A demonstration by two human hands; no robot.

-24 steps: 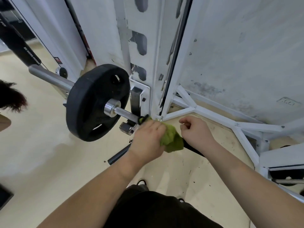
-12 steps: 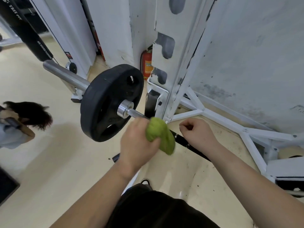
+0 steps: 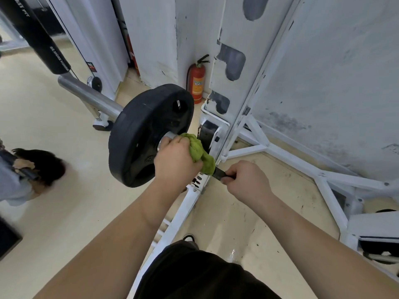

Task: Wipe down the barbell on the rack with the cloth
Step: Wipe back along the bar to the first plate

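Low on the white steel rack (image 3: pixel 228 117) rests the dark steel barbell (image 3: pixel 219 172); my left hand (image 3: pixel 176 160) grips the crumpled green cloth (image 3: pixel 197 151) round it and my right hand (image 3: pixel 246 182) clasps the bare shaft, so I judge I'm mid-wipe, with the next stroke due along the shaft.

Head-worn camera looks steeply down, close above the barbell (image 3: pixel 92 99).

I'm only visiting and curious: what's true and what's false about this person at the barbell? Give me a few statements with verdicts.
1. The left hand holds a green cloth around the barbell. True.
2. The right hand hangs free. False: it grips the barbell's dark shaft.
3. A black weight plate sits on the barbell. True.
4. The fire extinguisher by the wall is blue. False: it is red.
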